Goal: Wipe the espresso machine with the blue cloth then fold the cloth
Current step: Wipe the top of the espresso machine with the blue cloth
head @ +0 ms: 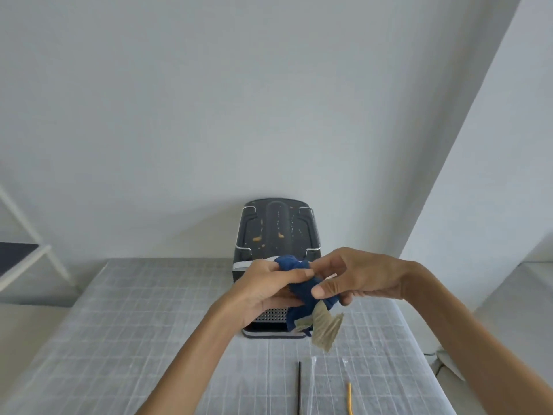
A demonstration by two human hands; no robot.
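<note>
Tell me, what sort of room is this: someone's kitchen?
Probably not a lived-in kitchen; more likely a bare room set up for recording. A lone espresso machine stands on a table under a grid-patterned cover, against plain white walls, while two hands bunch a blue cloth.

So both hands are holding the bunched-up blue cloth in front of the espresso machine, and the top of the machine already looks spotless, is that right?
Not quite. The head view shows both the left hand and right hand holding the bunched blue cloth in front of the espresso machine, but the machine's top is not spotless: orange smears and pale specks are scattered on it.
</note>
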